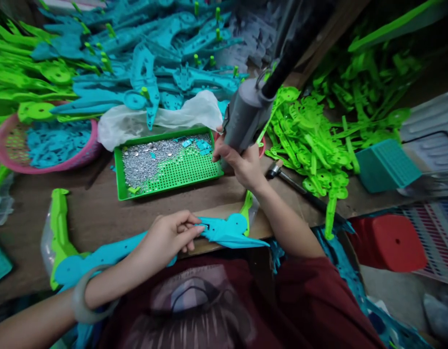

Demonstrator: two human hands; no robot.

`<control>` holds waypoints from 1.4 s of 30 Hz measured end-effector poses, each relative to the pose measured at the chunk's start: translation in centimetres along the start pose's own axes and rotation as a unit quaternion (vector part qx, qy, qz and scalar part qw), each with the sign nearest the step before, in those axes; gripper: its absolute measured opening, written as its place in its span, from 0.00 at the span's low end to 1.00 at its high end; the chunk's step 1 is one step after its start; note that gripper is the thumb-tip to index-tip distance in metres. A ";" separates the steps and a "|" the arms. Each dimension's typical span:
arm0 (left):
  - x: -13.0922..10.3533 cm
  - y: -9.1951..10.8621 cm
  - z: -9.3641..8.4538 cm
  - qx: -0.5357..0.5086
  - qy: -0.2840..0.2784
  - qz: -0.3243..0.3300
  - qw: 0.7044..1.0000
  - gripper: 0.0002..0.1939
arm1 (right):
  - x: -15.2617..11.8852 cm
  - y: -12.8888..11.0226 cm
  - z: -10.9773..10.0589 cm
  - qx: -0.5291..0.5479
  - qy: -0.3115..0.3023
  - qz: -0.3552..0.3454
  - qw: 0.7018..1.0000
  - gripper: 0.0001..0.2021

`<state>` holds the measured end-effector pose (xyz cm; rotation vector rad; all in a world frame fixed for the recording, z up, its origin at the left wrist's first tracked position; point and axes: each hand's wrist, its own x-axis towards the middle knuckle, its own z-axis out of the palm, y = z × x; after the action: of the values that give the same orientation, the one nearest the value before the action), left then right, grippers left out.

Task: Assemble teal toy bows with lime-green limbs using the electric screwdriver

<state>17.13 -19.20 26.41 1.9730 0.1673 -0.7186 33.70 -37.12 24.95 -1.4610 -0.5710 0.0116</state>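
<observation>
My right hand (246, 165) is wrapped round the grey body of a power screwdriver (244, 114), which hangs from a black cord and points down beside the green tray; its tip is hidden. My left hand (175, 232) is closed in a pinch at the blue plastic part (226, 230) lying along the table's front edge. A small dark spot shows on that part by the fingertips; whether a tiny piece sits between them is hidden. Bright green curved pieces (60, 228) adjoin the blue part at both ends.
A green perforated tray (169, 186) holds many small silvery screws and some blue bits. Left of it stands a pink basket (95, 145) of blue pieces. Blue parts (144, 72) and green parts (300, 131) are heaped behind. A hammer (300, 186) and red stool (396, 242) are at right.
</observation>
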 end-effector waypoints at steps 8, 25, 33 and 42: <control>-1.0 -0.7 1.8 0.362 0.130 0.380 0.841 0.20 | 1.0 -1.2 -0.4 -0.003 -0.033 0.021 0.999 0.30; 0.9 -0.8 4.6 0.432 0.099 0.427 0.788 0.26 | -2.3 -5.4 -2.2 -0.116 -0.047 -0.009 0.992 0.23; 1.3 -1.1 5.2 0.504 0.119 0.432 0.738 0.25 | -17.5 -8.2 -2.1 -0.281 0.106 -0.068 0.951 0.18; 1.5 -1.2 5.0 0.456 0.116 0.449 0.760 0.24 | -27.1 -1.3 2.8 -0.427 -0.055 0.006 0.902 0.18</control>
<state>15.78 -23.15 23.00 2.6426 -1.1362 0.1725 8.74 -44.04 16.48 -2.3324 -0.6993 -0.1675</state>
